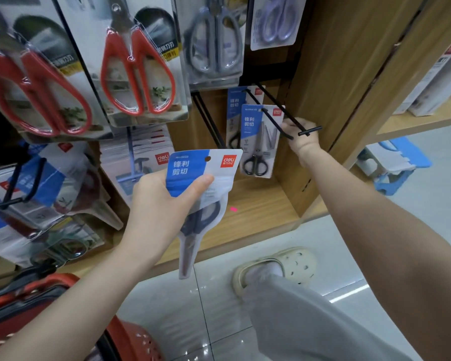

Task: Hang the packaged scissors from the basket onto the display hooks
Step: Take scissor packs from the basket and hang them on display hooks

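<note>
A person's left hand, near the centre of the view, grips a pack of packaged scissors, thumb pressed across its blue-and-white label and fingers curled behind it; the pouch hangs blade-down, its punched hole at the top free of any hook. At about 2 o'clock from it, the right hand reaches the front end of a black wire display hook, its fingers bent close at the tip, though whether they hold the wire or the pack beside it cannot be told. Just to the 9 o'clock side of that hand, a matching pack with black-handled scissors hangs on the hook, with another behind it. Toward 10 and 11 o'clock hang large packs of red-handled scissors, and at 12 o'clock grey-handled ones. A red basket sits at 7 o'clock, by the left forearm. Below the hooks runs a wooden shelf; at 5 o'clock a foot in a cream clog stands on the pale tiled floor, and a blue step stool is at 3 o'clock.
</note>
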Available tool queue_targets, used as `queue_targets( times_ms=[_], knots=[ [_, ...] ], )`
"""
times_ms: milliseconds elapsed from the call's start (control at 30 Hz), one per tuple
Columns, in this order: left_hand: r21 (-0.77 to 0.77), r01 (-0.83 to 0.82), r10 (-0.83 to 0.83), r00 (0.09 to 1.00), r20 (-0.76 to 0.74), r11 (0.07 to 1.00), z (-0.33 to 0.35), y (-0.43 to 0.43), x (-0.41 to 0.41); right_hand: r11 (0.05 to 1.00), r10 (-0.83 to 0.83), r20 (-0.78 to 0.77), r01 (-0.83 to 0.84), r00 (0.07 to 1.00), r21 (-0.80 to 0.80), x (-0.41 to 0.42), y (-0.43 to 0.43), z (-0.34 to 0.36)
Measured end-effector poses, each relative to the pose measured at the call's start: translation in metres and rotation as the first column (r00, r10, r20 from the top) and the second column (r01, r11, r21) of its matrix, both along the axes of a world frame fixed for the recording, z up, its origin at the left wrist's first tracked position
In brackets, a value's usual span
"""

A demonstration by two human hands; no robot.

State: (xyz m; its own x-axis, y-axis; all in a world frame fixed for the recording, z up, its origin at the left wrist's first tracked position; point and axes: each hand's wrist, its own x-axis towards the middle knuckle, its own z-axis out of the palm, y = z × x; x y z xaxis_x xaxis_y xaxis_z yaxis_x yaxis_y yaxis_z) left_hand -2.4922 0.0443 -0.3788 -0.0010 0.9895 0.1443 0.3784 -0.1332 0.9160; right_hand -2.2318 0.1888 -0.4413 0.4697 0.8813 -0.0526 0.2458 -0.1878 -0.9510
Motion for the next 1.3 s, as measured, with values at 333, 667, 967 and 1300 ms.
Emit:
queue_targets(
  times_ms=[333, 667, 967, 1300],
  knots=[
    [-0.070, -0.035, 0.042, 0.993, 0.111, 0.997, 0.014, -0.031, -0.012, 0.919, 0.393, 0.458, -0.361, 0.797, -0.160, -0.060, -0.125, 0.029],
    [0.049, 0.012, -0.021, 0.985, 0.173, 0.999, 0.035, -0.088, -0.039, 0.753, 0.627, 0.058, -0.624, 0.777, 0.210, -0.149, -0.213, 0.124],
    [0.236, -0.126, 0.132, 0.991, -0.010, 0.964, 0.034, -0.117, -0.099, 0.681, 0.632, 0.305, -0.698, 0.713, 0.219, -0.206, -0.228, 0.128],
    [0.403, -0.144, 0.206, 0.972, -0.113, 0.904, 0.063, -0.094, -0.180, 0.652, 0.627, 0.166, -0.629, 0.761, 0.424, -0.281, -0.196, 0.153]
  ],
)
